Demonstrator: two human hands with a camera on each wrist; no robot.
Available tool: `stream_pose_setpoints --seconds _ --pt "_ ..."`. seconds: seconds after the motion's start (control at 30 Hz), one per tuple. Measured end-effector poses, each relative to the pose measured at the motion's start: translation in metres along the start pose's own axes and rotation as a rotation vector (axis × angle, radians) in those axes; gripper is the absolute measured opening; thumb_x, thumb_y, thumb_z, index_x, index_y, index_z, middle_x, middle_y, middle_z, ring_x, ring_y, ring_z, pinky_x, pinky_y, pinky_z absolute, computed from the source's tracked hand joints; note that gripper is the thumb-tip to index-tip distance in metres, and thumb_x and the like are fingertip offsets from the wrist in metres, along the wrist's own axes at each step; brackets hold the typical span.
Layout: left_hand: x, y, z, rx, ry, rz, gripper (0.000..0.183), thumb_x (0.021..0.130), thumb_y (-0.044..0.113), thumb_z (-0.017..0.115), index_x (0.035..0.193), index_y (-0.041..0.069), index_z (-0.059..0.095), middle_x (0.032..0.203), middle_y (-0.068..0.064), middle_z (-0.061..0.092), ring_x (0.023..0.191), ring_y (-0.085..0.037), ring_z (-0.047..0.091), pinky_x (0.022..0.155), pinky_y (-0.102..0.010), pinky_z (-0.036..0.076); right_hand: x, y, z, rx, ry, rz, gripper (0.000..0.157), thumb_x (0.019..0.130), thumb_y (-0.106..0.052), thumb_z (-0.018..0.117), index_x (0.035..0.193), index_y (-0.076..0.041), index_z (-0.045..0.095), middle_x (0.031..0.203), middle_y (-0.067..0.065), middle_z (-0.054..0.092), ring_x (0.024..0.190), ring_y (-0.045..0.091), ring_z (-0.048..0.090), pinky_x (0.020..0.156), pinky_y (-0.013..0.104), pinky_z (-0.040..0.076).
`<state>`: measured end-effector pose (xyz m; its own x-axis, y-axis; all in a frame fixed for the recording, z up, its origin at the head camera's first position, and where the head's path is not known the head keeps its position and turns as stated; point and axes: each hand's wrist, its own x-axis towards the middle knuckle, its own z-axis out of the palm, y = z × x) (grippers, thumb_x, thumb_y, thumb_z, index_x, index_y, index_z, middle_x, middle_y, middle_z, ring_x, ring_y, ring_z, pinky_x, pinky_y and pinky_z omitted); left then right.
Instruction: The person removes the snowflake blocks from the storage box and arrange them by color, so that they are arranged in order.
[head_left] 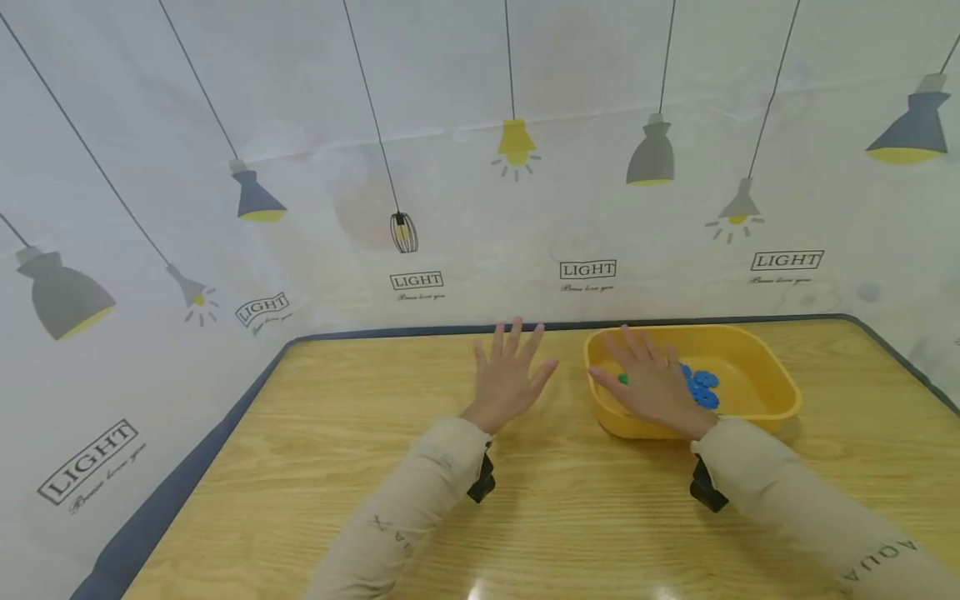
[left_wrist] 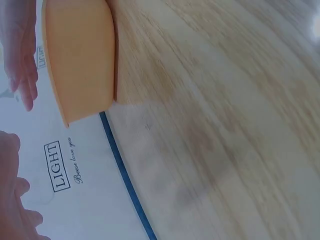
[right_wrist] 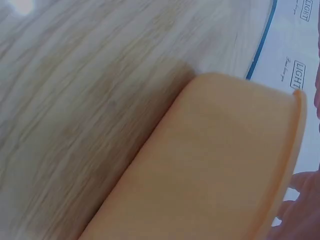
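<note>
My left hand [head_left: 507, 385] is held over the wooden table with its fingers spread and nothing in it. To its right, my right hand [head_left: 649, 385] hovers above the left part of a yellow plastic basin [head_left: 750, 354], fingers also spread and holding nothing. Inside the basin lie several blue flower-shaped discs [head_left: 705, 390] and a bit of green [head_left: 623, 378], partly covered by the right hand. The basin's outer wall [right_wrist: 210, 160] fills much of the right wrist view, and in the left wrist view the basin [left_wrist: 80, 60] stands beyond the left hand [left_wrist: 15, 195].
The wood-grain table [head_left: 360, 417] ends at a dark blue edge [head_left: 420, 332] at the back. Behind it and along the sides hangs a pale sheet [head_left: 480, 208] printed with lamps and the word LIGHT. Dark wrist cameras [head_left: 482, 479] sit under both beige sleeves.
</note>
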<state>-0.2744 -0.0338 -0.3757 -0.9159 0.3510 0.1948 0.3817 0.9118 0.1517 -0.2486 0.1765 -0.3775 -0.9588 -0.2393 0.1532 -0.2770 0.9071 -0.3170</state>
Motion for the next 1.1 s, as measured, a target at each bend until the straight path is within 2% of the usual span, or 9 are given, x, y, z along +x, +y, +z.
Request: stream_pose_setpoints --seconds 0.1,0.23,0.43,0.53,0.6,0.73,0.87,1.1 --pt "0.002 0.005 0.003 -0.049 0.011 0.021 0.060 0.091 0.056 0.023 0.143 0.027 0.015 0.147 -0.006 0.006 0.133 -0.028 -0.002 0.103 -0.061 0.004 -0.005 0.010 -0.008 0.016 -0.017 0.004 0.076 0.088 -0.061 0.029 0.143 -0.010 0.017 0.146 0.017 0.004 0.130 0.041 0.002 0.098 0.066 -0.004" --pt "0.004 0.012 0.007 -0.110 0.038 0.047 0.057 0.092 0.053 0.028 0.142 0.027 0.021 0.147 -0.007 0.012 0.133 -0.028 0.007 0.104 -0.058 0.013 -0.012 0.023 -0.020 0.041 -0.045 0.010 0.077 0.088 -0.060 0.032 0.143 -0.009 0.013 0.146 0.019 0.002 0.130 0.042 0.001 0.097 0.067 -0.005" --pt "0.012 0.031 0.011 -0.183 0.041 0.062 0.054 0.092 0.050 0.032 0.140 0.025 0.027 0.144 -0.010 0.022 0.129 -0.029 0.023 0.103 -0.049 0.028 -0.021 0.043 -0.034 0.022 -0.021 -0.006 0.076 0.089 -0.053 0.040 0.141 -0.003 0.017 0.142 0.026 0.011 0.127 0.046 0.009 0.094 0.070 0.004" --pt "0.017 0.043 0.014 -0.225 0.026 0.038 0.053 0.092 0.050 0.033 0.140 0.026 0.028 0.143 -0.009 0.024 0.128 -0.027 0.025 0.098 -0.047 0.036 -0.023 0.056 -0.039 0.062 -0.017 -0.061 0.072 0.090 -0.045 0.045 0.139 0.001 0.021 0.139 0.030 0.017 0.124 0.049 0.014 0.092 0.071 0.010" --pt "0.019 0.051 0.016 -0.289 0.023 0.014 0.052 0.092 0.048 0.037 0.139 0.026 0.031 0.142 -0.009 0.025 0.128 -0.026 0.025 0.094 -0.046 0.040 -0.023 0.065 -0.041 0.106 -0.024 -0.109 0.068 0.090 -0.039 0.048 0.137 0.004 0.024 0.137 0.031 0.020 0.123 0.050 0.016 0.093 0.070 0.013" --pt "0.023 0.063 0.020 -0.401 0.021 -0.035 0.050 0.091 0.044 0.044 0.137 0.026 0.035 0.140 -0.009 0.028 0.126 -0.026 0.029 0.090 -0.044 0.044 -0.026 0.078 -0.046 0.220 -0.036 -0.169 0.062 0.090 -0.027 0.053 0.135 0.007 0.028 0.135 0.031 0.025 0.121 0.050 0.021 0.095 0.065 0.021" --pt "0.025 0.069 0.023 -0.470 0.013 -0.072 0.049 0.090 0.038 0.048 0.136 0.023 0.037 0.136 -0.011 0.033 0.122 -0.026 0.035 0.092 -0.040 0.043 -0.028 0.088 -0.051 0.268 -0.057 -0.127 0.059 0.091 -0.026 0.052 0.135 0.006 0.029 0.134 0.030 0.028 0.119 0.048 0.027 0.093 0.062 0.028" --pt "0.033 0.071 0.027 -0.550 0.036 -0.110 0.045 0.089 0.026 0.054 0.131 0.012 0.045 0.123 -0.012 0.045 0.112 -0.024 0.045 0.094 -0.032 0.042 -0.027 0.103 -0.056 0.255 -0.065 -0.054 0.056 0.092 -0.026 0.050 0.131 0.009 0.033 0.125 0.034 0.036 0.112 0.049 0.034 0.088 0.062 0.034"
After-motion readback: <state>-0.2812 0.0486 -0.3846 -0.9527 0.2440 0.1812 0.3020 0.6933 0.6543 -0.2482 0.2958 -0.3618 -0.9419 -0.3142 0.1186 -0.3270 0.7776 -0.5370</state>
